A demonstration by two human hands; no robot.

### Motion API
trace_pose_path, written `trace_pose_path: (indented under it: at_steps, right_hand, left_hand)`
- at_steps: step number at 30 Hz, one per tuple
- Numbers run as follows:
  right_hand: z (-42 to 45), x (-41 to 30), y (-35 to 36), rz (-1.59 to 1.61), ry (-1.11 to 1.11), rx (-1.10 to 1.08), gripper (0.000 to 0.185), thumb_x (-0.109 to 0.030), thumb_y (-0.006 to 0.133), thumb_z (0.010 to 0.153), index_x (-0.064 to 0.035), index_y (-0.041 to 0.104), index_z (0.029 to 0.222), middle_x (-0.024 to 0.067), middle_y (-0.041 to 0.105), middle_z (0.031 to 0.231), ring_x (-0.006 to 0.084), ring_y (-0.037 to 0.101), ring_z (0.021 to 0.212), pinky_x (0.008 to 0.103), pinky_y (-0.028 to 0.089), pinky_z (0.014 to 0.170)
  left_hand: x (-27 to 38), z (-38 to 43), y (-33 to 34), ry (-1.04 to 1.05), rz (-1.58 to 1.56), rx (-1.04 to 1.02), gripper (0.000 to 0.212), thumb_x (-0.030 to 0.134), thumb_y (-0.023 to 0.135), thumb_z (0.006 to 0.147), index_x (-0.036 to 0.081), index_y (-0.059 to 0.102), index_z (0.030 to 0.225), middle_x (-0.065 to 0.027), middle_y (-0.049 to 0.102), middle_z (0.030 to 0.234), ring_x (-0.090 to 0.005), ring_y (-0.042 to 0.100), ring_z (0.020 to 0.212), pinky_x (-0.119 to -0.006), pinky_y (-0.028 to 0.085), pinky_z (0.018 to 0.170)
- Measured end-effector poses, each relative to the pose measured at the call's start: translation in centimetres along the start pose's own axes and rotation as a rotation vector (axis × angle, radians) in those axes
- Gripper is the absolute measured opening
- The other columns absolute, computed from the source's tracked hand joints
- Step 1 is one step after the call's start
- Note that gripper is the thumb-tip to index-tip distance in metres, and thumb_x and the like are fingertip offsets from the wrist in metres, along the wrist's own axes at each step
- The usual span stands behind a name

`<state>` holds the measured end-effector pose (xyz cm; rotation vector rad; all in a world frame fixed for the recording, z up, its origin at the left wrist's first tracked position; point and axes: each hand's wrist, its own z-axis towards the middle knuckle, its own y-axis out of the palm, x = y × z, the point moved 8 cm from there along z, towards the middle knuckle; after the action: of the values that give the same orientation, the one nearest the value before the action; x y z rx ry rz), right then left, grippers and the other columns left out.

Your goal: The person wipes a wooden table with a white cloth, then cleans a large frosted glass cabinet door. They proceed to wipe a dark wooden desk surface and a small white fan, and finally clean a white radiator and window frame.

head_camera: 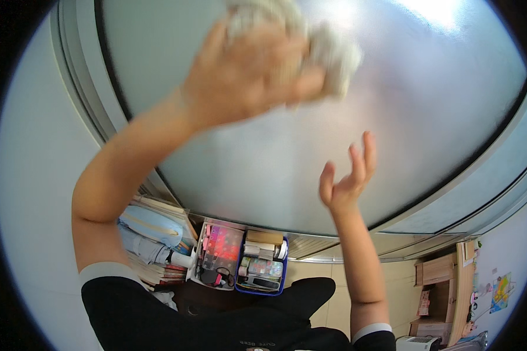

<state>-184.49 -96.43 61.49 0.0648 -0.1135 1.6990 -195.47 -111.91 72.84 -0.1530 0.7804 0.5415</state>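
Observation:
A frosted glass pane (263, 175) in a metal frame fills the middle of the view. High on it, my left hand (257, 70) is spread over a crumpled whitish cloth (336, 57) and holds it against or close to the glass; both are blurred. Lower and to the right, my right hand (349, 175) is raised in front of the pane with its fingers apart and nothing in it. Whether its fingertips touch the glass cannot be told.
Below the pane stand a white bin (193, 274) and a blue basket (282, 287) of small items. Beside them lie a light-blue pouch (151, 223), a folded umbrella (145, 250) and stacked books or papers (158, 274). A wooden desk (459, 285) is at the far right.

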Motion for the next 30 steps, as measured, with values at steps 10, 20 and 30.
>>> trace_pose_path:
  at_steps: [10, 20, 30]
  right_hand:
    - [0.1, 1.0, 0.4, -0.426, -0.119, 0.001, 0.043, -0.009, 0.045, 0.087, -0.0007, 0.049, 0.129, 0.0201, 0.051, 0.134, 0.0347, 0.047, 0.126, 0.0448, 0.032, 0.109]
    - [0.0, 0.7, 1.0, -0.496, -0.181, -0.078, 0.047, -0.012, 0.045, 0.087, -0.0018, 0.048, 0.133, 0.0200, 0.048, 0.137, 0.0350, 0.045, 0.128, 0.0470, 0.033, 0.108]
    - [0.2, 0.6, 0.7, -0.488, -0.197, -0.067, 0.046, -0.014, 0.045, 0.088, -0.0006, 0.049, 0.132, 0.0211, 0.049, 0.136, 0.0353, 0.045, 0.129, 0.0472, 0.034, 0.109]
  left_hand:
    - [7.2, -8.0, -1.0, 0.088, -0.198, 0.024, 0.025, 0.032, 0.066, 0.081, 0.032, 0.058, 0.104, 0.0072, 0.056, 0.105, -0.0122, 0.050, 0.106, -0.050, 0.044, 0.090]
    - [10.9, -13.6, -2.2, 0.525, -0.372, -0.165, 0.032, 0.021, 0.062, 0.085, 0.027, 0.050, 0.115, 0.0032, 0.054, 0.119, -0.0129, 0.048, 0.117, -0.045, 0.047, 0.096]
    - [-8.7, 0.2, -2.7, 0.011, -0.123, 0.003, 0.045, 0.024, 0.080, 0.067, 0.025, 0.062, 0.109, 0.0004, 0.058, 0.122, -0.0183, 0.055, 0.111, -0.038, 0.043, 0.093]
